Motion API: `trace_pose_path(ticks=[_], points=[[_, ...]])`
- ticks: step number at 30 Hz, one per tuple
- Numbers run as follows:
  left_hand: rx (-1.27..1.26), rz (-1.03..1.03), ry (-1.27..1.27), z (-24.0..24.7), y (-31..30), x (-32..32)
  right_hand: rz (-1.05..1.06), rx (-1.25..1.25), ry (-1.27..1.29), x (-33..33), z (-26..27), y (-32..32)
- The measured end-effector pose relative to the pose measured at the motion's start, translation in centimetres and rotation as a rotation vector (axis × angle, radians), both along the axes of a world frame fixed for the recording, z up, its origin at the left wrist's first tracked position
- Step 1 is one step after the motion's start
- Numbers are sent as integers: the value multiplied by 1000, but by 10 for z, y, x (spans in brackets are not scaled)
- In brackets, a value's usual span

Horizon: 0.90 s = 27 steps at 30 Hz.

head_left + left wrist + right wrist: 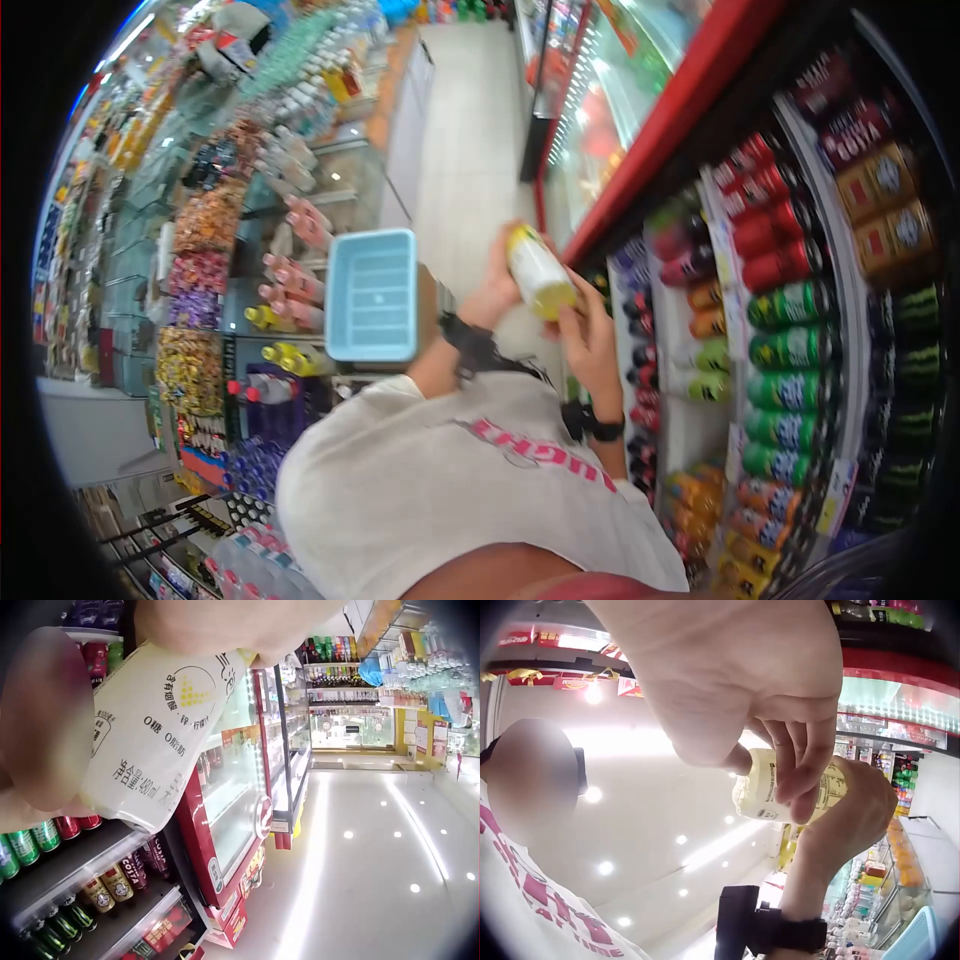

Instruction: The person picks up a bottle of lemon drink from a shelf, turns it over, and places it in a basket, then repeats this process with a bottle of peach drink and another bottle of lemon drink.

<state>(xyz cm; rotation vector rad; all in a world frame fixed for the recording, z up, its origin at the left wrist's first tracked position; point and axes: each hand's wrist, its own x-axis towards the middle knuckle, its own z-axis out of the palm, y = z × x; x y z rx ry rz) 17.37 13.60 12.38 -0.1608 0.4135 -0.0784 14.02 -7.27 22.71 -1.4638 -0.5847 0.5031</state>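
Shop aisle, drinks cooler [800,300] on your right. Head view: your left hand [493,292] and right hand [587,335] both grip the tilted yellow bottle [538,272] between them. Left wrist view: curled fingers [45,727] wrap the bottle's label. Right wrist view: right fingers [802,769] close around the bottle's end, the left hand clasping its far side.

bottle [540,272] centre frame, left hand [495,290] on its left, right hand [590,335] lower right. basket [372,295] further left. cooler shelves [790,300] right, snack racks [205,270] left.
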Motion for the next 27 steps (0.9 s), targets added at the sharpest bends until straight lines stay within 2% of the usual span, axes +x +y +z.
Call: trace_pose_path(ticks=[1, 3, 8, 10, 12, 14, 15, 17, 20, 24, 27], points=[[-28, -1, 27, 14, -5, -6, 40, 8, 3, 2, 1, -6], [102, 39, 21, 36, -15, -14, 96, 45, -8, 6, 3, -13], [109, 43, 27, 34, -35, -24, 151, 121, 16, 5, 4, -34], [74, 68, 49, 39, -46, -28, 181, 126, 20, 8, 2, -42], [143, 135, 85, 46, -56, -36, 207, 139, 48, 8, -4, -50], [191, 178, 79, 58, -61, -45, 235, 139, 194, 11, -10, -59], [346, 244, 122, 65, -63, -47, 251, 140, 259, 14, -13, -61], [663, 369, 208, 81, -67, -52, 251, 28, 235, 14, -22, -56], [1148, 472, 103, 111, -80, -60, 258, -8, 224, 14, -43, -41], [1431, 392, -31, 125, -76, -58, 317, -48, 187, 25, -34, -33], [1465, 367, -70, 129, -67, -54, 337, -34, 158, 34, -34, -23]])
